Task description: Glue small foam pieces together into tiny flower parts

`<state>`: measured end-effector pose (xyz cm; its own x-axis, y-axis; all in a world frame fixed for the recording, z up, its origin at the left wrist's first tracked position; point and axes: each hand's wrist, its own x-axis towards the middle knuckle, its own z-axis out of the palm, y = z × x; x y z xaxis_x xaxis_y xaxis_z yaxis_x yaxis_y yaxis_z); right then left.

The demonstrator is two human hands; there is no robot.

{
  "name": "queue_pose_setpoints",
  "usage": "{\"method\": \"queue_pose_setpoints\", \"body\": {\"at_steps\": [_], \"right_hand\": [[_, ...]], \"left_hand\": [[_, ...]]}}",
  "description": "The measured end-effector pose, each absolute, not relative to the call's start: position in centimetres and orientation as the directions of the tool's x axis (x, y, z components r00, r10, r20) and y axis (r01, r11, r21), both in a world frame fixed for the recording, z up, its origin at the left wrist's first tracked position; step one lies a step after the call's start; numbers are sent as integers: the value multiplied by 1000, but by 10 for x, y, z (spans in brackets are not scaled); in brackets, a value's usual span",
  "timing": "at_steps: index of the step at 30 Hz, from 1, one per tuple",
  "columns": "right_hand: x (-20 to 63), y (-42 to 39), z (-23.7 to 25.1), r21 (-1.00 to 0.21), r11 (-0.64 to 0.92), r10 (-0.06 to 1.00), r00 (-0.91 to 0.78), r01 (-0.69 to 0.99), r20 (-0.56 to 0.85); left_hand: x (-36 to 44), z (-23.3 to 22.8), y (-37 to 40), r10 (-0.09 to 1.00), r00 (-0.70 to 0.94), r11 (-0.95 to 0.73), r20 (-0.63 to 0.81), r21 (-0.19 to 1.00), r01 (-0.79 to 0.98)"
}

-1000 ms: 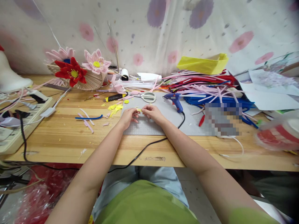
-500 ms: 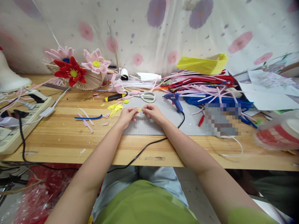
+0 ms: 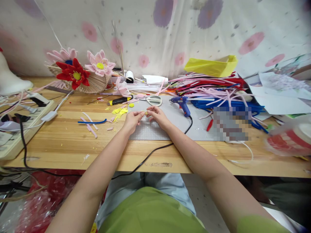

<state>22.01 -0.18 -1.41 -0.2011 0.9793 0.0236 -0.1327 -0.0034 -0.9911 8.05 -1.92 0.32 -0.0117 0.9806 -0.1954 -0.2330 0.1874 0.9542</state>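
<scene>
Close together over the grey cutting mat (image 3: pixel 160 134), my two hands meet at a small yellow piece (image 3: pixel 145 113), too small to make out fully. My left hand (image 3: pixel 133 120) pinches it between thumb and fingertips. The fingers of my right hand (image 3: pixel 157 116) are bent around its other side, touching or very near it. Yellow scraps (image 3: pixel 119 111) and a round yellow piece (image 3: pixel 131 105) lie just left of the hands. Scissors (image 3: pixel 154 100) with pale handles rest behind them, next to a yellow-and-black cutter (image 3: pixel 120 100). To the right lies a blue glue gun (image 3: pixel 182 104).
A fan-shaped holder (image 3: pixel 97 84) with pink and red fuzzy flowers stands back left. Bundles of coloured pipe cleaners (image 3: pixel 206 94) lie back right. A power strip (image 3: pixel 36 129) sits at left, a plastic cup (image 3: pixel 286 137) at right. The black cord (image 3: pixel 150 153) crosses the table's front edge.
My right fingers have lifted and loosened from their pinch, and the yellow piece shows less between the hands. My left hand has shifted slightly right.
</scene>
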Motion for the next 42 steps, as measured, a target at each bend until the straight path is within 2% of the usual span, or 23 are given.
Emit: {"method": "queue_pose_setpoints", "body": {"at_steps": [6, 11, 17, 23, 36, 42], "right_hand": [[220, -3, -13, -991, -2, 976, -215, -137, 27], [221, 0, -16, -991, 69, 979, -184, -112, 89], [224, 1, -16, -988, 112, 976, -177, -105, 129], [225, -1, -13, -992, 100, 973, -202, -80, 114], [222, -3, -12, -992, 114, 965, -230, -58, 124], [221, 0, -14, -988, 135, 965, -217, -72, 148]], "left_hand": [[83, 3, -19, 976, -26, 205, -218, 947, -247], [81, 4, -18, 977, 13, 208, -214, 932, -296], [75, 9, -17, 948, 64, 315, -312, 887, -336], [74, 6, -19, 973, 83, 232, -217, 932, -278], [79, 4, -18, 974, -77, 190, -213, 953, -234], [80, 5, -18, 974, -67, 191, -217, 941, -279]]}}
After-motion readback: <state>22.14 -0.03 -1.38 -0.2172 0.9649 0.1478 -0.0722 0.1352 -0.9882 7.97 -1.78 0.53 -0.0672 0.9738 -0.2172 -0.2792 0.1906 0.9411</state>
